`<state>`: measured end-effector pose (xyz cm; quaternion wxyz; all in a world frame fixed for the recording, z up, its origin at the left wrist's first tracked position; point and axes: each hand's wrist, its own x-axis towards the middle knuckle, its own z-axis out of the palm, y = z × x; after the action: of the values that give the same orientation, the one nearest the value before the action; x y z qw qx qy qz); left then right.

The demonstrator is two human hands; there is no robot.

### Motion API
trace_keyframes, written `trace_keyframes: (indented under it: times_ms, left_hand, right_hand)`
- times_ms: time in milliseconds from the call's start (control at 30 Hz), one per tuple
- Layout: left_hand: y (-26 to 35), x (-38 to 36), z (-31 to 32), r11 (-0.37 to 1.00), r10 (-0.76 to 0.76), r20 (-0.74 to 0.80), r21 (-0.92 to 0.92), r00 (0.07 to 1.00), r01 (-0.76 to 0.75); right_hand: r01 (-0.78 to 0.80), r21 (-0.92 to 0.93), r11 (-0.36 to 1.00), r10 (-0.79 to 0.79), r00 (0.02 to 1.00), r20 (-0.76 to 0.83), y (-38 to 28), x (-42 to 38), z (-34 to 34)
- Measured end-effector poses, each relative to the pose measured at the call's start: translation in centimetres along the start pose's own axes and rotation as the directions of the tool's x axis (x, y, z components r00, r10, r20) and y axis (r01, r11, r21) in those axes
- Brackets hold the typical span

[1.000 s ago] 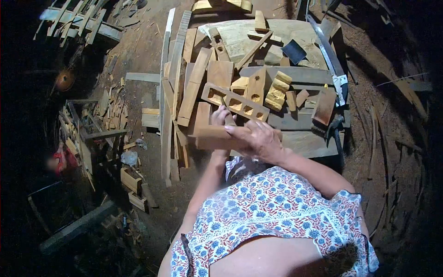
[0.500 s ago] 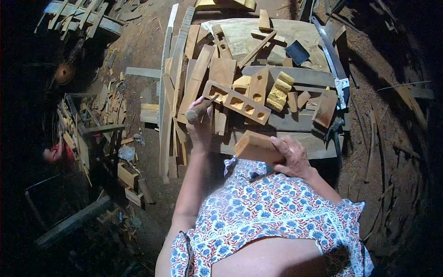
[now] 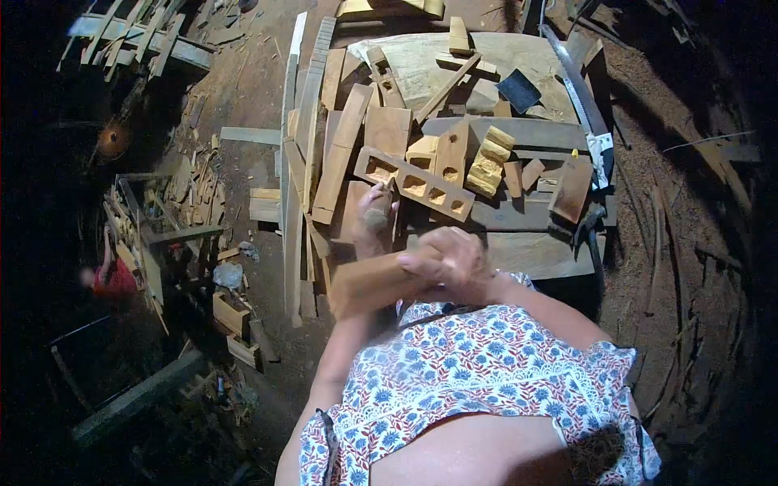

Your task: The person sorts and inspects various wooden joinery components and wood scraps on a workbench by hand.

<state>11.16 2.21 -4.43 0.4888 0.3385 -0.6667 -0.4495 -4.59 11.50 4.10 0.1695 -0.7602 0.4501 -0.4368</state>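
Note:
My left hand (image 3: 369, 235) is closed round a chisel (image 3: 374, 219), its rounded handle end facing me. The blade, mostly hidden, points at a long wooden block with several square holes (image 3: 447, 212), near its first and second holes. In my right hand (image 3: 454, 263) a thick rectangular wood block (image 3: 369, 285) is gripped at one end. That block, blurred by motion, extends leftward over my left forearm. Beyond the holed block stand a yellowish notched wood piece (image 3: 491, 162) and an upright piece with round holes (image 3: 451, 154).
A handsaw (image 3: 579, 93) lies along the right side of the work surface, with a hammer (image 3: 592, 223) below it. A dark flat plate (image 3: 519, 91) rests at the back. Long planks (image 3: 312, 121) line the left edge. Another person in red (image 3: 113, 275) is at far left.
My right hand has swung the wood block leftward, across my left forearm. My left hand and the chisel have shifted right and nearer the middle of the holed block.

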Motion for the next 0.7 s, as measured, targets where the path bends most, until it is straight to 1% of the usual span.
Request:
trace_keyframes:
  times_ms: [33, 67, 100, 133, 167, 200, 233, 267, 333, 367, 400, 467, 500, 533, 600, 633, 667, 700]
  left_hand:
    - [0.6, 0.0, -0.1, 1.0, 0.001, 0.001, 0.001, 1.0, -0.001]
    - [1.3, -0.1, -0.1, 0.98, -0.152, 0.0, -0.133, 0.988, 0.151]
    - [1.7, -0.1, -0.1, 0.919, -0.299, 0.019, -0.264, 0.954, 0.293]
    - [0.9, -0.2, -0.2, 0.919, -0.298, 0.02, -0.263, 0.954, 0.293]
    - [-0.6, -0.4, -0.3, 0.929, -0.273, -0.013, -0.261, 0.962, 0.261]
    - [-0.6, -0.2, -0.2, 0.937, -0.254, -0.044, -0.258, 0.966, 0.235]
    - [0.3, -0.5, -0.3, 0.962, -0.191, -0.016, -0.202, 0.981, 0.184]
    - [0.2, -0.8, -0.4, 0.96, -0.196, -0.016, -0.206, 0.98, 0.189]
    - [-0.5, -0.9, -0.6, 0.977, -0.211, -0.02, -0.049, 0.977, 0.209]
    - [-1.4, -0.9, -0.9, 0.979, -0.194, 0.02, 0.07, 0.981, 0.192]
    - [-0.1, -0.6, -0.6, 0.974, -0.211, 0.032, 0.091, 0.977, 0.207]
    - [-0.9, -0.6, -0.4, 0.983, -0.168, 0.008, -0.074, 0.986, 0.168]
    - [-1.3, -0.4, -0.1, 0.993, -0.119, -0.019, 0.003, 0.993, 0.119]
    - [-0.6, -1.1, -0.4, 0.968, -0.197, 0.006, -0.156, 0.98, 0.195]
    - [-1.7, -1.3, -0.7, 0.986, -0.165, 0.067, 0.023, 0.984, 0.164]
    - [-2.3, -1.3, -0.6, 0.991, -0.103, 0.093, 0.094, 0.99, 0.095]
    - [-2.9, -1.4, -0.6, 0.986, -0.042, 0.124, 0.166, 0.991, 0.021]
    - [0.0, -0.5, -0.1, 0.984, 0.027, 0.15, 0.172, 0.988, -0.053]
  right_hand:
    - [-0.085, -0.024, 0.996, 0.085, 0.996, 0.033, 0.2, 0.6, 0.6]
    - [-0.168, -0.05, 0.984, 0.171, 0.983, 0.065, 0.5, 1.0, 1.1]
    - [-0.155, -0.143, 0.977, 0.168, 0.983, 0.078, 1.3, 1.5, 1.6]
    - [-0.156, -0.143, 0.977, 0.168, 0.983, 0.077, 1.1, 1.4, 1.5]
    - [-0.148, -0.076, 0.986, 0.153, 0.986, 0.064, 0.7, 1.4, 1.1]
    - [-0.144, -0.005, 0.99, 0.144, 0.988, 0.051, 0.0, 1.6, 0.4]
    - [-0.116, 0.033, 0.993, 0.113, 0.991, 0.071, -0.7, 2.0, -0.5]
    - [-0.121, 0.033, 0.992, 0.118, 0.99, 0.075, -0.7, 1.8, -0.3]
    - [-0.06, -0.081, 0.995, 0.06, 0.998, -0.012, 0.1, 1.3, 0.6]
    - [-0.148, -0.044, 0.988, 0.15, 0.988, 0.028, 1.1, 1.2, 1.5]
    - [-0.13, -0.13, 0.983, 0.139, 0.988, 0.064, 1.8, 1.1, 1.6]
    - [-0.129, -0.091, 0.987, 0.134, 0.99, 0.052, 1.1, 0.7, 1.8]
    - [-0.078, -0.011, 0.997, 0.078, 0.997, 0.027, 0.6, 0.8, 1.4]
    - [-0.087, -0.008, 0.996, 0.087, 0.996, 0.03, 0.3, 0.7, 1.5]
    - [-0.017, -0.08, 0.997, 0.019, 1.0, 0.018, 0.5, 1.0, 1.3]
    - [-0.12, -0.178, 0.977, 0.132, 0.989, 0.061, 1.5, 0.8, 2.2]
    - [-0.159, -0.142, 0.977, 0.174, 0.98, 0.1, 1.8, 0.7, 2.1]
    - [-0.165, -0.102, 0.981, 0.174, 0.981, 0.09, 1.4, 0.7, 1.6]
